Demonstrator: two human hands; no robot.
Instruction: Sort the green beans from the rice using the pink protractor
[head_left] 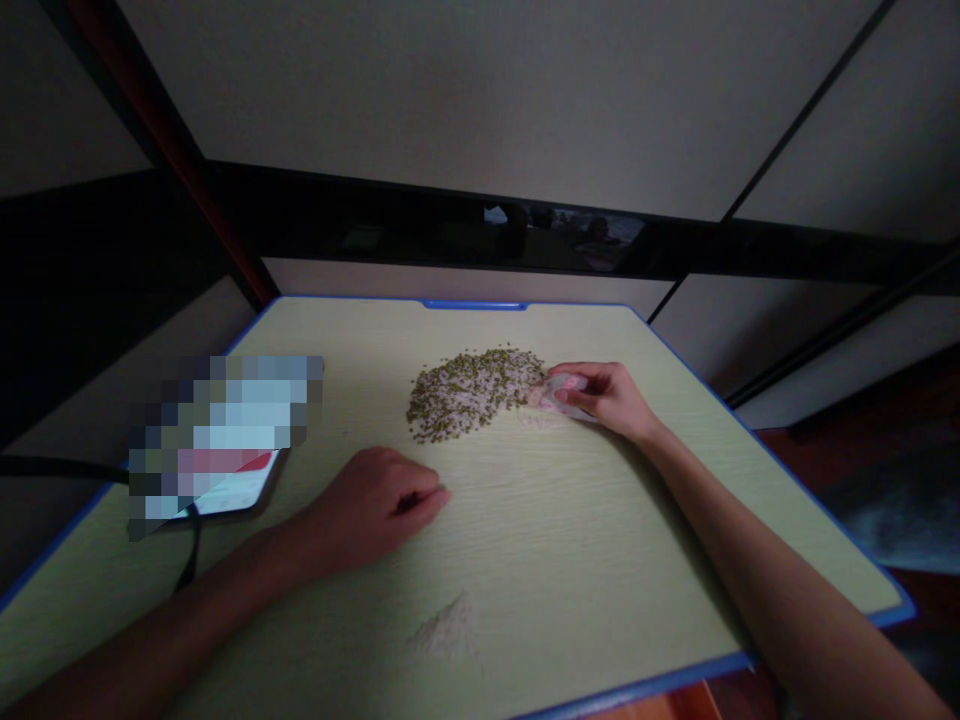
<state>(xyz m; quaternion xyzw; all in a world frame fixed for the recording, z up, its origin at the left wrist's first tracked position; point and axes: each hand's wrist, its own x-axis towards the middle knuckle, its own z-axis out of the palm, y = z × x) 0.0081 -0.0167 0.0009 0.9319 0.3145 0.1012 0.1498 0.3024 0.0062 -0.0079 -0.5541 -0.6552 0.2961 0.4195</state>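
Observation:
A spread pile of small green beans mixed with whitish grains lies on the table. At its right end, my right hand pinches a small, crumpled, see-through plastic bag with pinkish marks. Some pale grains are scattered just below the bag. My left hand is closed in front of the pile, its fingers curled and thumb and fingertips drawn together; whatever they hold, if anything, is too small to make out. Nearer the front edge sits a small heap of whitish grains.
A tablet-like device, its screen mostly blurred out, lies at the left with a dark cable beside it. The table has a blue rim and a blue handle at the far edge. Pale panels with a dark glossy band stand behind.

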